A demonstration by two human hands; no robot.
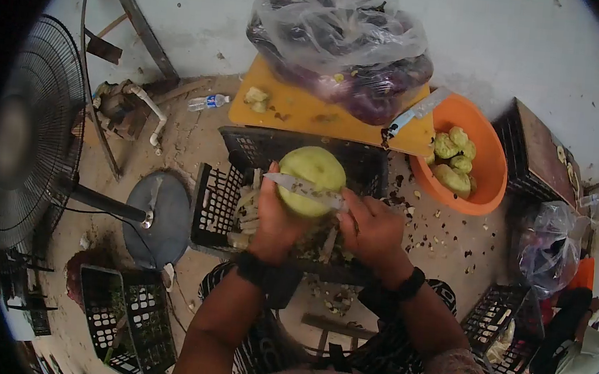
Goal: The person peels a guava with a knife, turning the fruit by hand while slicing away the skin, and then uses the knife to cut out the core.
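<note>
the left hand (275, 222) is cupping a round green vegetable (314, 163) from the left and near side, above a black crate (267, 145). the right hand (375, 231) is grasping a knife (308, 190), its blade running left to right across the vegetable, its tip lying just beside the left thumb (267, 195). farther off, a clear bag (342, 30) is resting on the yellow surface (284, 112); right of it, an orange basin (490, 161) is holding pale vegetables (451, 177).

Soft, diffuse light brightens the wall (207, 15) and leaves the floor (201, 132) dimmer; pale glare streaks the big bag (334, 30). Fisheye distortion bends the edges into black corners, and the fan (16, 126) looks soft.
</note>
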